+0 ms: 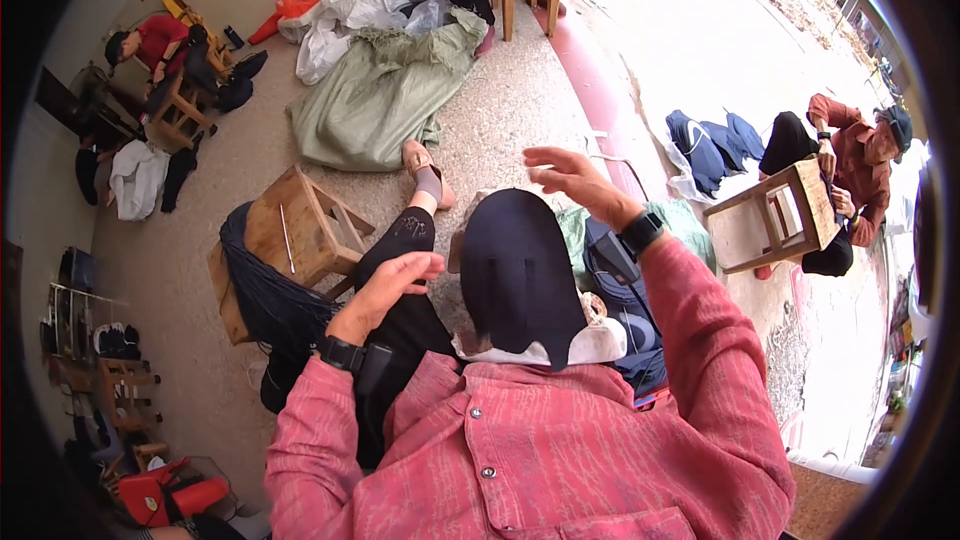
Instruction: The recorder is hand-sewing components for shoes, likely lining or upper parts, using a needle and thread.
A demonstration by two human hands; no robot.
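Black cloth piece [520, 285]: in front of the person, on a white pad [605, 338], between the two hands.
Left hand [385, 285]: left of the cloth and apart from it; fingers nearly straight, loosely together; nothing seen in them.
Right hand [580, 180]: raised by the cloth's far right side; fingers parted, slightly bent; nothing seen in them.
Two-hand hold: a light one seems best, left fingers on the left edge, right fingers on the right, so the cloth lies flat and neither side drags.
Cloth rim: better followed along its curve than pulled across; a hard tug could skew the rounded end.
Near tongue: narrow, probably the first part to fold under; worth smoothing before pressing anywhere.
Pad backing: looks useful; sense in working above it, not past its edge.
Cords [270, 285]: dark bundle hanging over the wooden stool [250, 225] at left, a thin rod [287, 238] lying on the top; best to mind the left sleeve [315, 430] there.
Cloth look: matt, near-black, perhaps deep navy; broad, rounded at the far end, mostly smooth.
Middle marks: two short bars side by side, running far to near; slits or raised strips, cannot tell.
Near edge: uneven, the tongue reaching toward the pink shirt [430, 460].
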